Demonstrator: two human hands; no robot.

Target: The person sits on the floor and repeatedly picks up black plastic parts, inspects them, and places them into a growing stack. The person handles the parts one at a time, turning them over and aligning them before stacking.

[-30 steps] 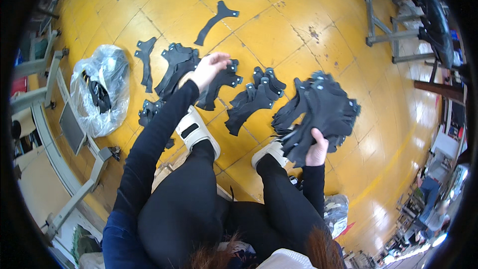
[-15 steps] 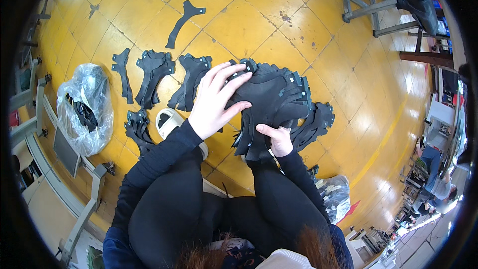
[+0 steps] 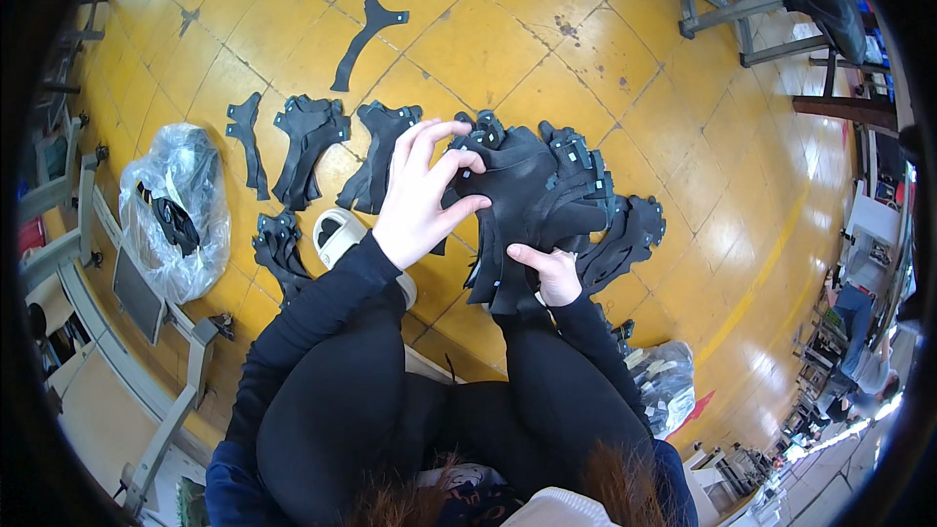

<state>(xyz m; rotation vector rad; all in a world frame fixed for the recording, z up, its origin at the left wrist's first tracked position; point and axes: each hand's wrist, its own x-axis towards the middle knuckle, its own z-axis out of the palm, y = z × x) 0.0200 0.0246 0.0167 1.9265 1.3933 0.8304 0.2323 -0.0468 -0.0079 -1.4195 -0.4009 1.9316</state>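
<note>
A thick stack of black, Y-shaped cut pieces (image 3: 527, 176) with small pale tags at their ends is held above my thighs. My right hand (image 3: 554, 276) grips its lower part, thumb on top and the other fingers hidden beneath. My left hand (image 3: 420, 200) is at the stack's left edge, its fingers curved and the thumb apart from them, with nothing visible between them. Whether its fingertips touch the top pieces I cannot tell. Just right of the stack, more black pieces (image 3: 630, 234) lie in a fanned pile.
On the yellow tiled floor lie a single black piece (image 3: 363, 44) and several small piles (image 3: 310, 151). A clear plastic bag (image 3: 176, 210) stands left, another bag (image 3: 662, 385) at lower right. A light slipper (image 3: 338, 236) shows by my left arm. Metal frames (image 3: 727, 10) stand around.
My left fingers have curled and drawn back slightly from the stack's top. The upper pieces now spread with a gap between their tagged ends. My right hand keeps its grip.
</note>
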